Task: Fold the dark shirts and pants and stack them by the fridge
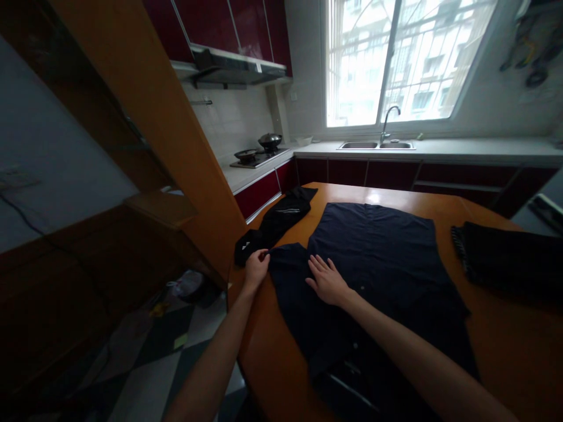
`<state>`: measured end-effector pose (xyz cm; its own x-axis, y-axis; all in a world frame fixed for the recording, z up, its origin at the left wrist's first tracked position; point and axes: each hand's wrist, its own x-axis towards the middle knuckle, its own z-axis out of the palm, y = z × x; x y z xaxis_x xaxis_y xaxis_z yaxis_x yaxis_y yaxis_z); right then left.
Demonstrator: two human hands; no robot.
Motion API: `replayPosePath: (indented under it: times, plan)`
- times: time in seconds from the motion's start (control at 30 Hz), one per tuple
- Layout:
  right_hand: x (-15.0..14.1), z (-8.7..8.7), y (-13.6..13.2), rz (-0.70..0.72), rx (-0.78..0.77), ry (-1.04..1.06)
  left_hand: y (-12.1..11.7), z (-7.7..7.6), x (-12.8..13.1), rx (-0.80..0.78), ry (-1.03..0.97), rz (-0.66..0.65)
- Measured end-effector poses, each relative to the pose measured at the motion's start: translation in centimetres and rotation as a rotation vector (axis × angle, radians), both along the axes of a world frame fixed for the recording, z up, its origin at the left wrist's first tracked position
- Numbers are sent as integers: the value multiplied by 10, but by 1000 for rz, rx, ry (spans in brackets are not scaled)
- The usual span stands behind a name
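A dark navy buttoned shirt (387, 252) lies spread over the wooden table (264, 346), its body reaching toward the far side. My left hand (257, 268) pinches the end of the sleeve at the table's left edge. Flat on the cloth, near where that sleeve meets the body, rests my right hand (328, 281), its fingers stretched out. Small pale buttons show below and beside the right hand. The near part of the shirt is dark and partly covered by my right forearm.
Beyond my left hand lies a black garment (281, 220) with a small white mark. A folded black cloth (510, 261) sits at the table's right. Farther off are a stove (259, 157) with pans and a sink (376, 146). A wooden post (193, 146) rises at left.
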<state>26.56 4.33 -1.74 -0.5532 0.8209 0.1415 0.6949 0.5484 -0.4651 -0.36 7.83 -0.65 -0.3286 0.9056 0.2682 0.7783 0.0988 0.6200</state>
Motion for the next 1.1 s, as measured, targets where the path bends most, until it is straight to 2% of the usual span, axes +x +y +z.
replayPosePath:
  times: [0.17,0.23,0.33,0.4,0.47,0.57,0.7,0.77,0.83,0.9,0.97,1.03,1.1]
  plan:
    - [4,-2,4,-1,-33,91,-2,19,4,55,-99,-39]
    - [7,1,8,-42,-46,239,-5,32,14,79,-113,-60]
    - [10,8,17,-215,-115,561,-15,51,46,160,-88,-146]
    - [12,10,24,-316,-240,713,-26,59,75,230,-33,-285]
    - [16,10,32,-363,-356,781,-39,60,107,242,30,-462]
    - [23,6,38,-405,-383,822,-61,51,146,127,67,-743]
    - [32,-5,39,-457,-314,830,-83,37,164,22,72,-1070]
    - [33,-11,37,-466,-285,824,-82,35,160,53,48,-1150]
    - [32,-15,36,-457,-267,817,-68,36,149,108,-23,-1062]
    - [29,-18,35,-433,-239,824,-39,38,133,129,-131,-804]
    - [26,-19,34,-394,-191,850,0,37,116,63,-233,-532]
    - [24,-18,32,-358,-139,884,37,33,102,4,-250,-455]
    - [23,-16,29,-338,-112,913,66,26,93,-76,-269,-452]
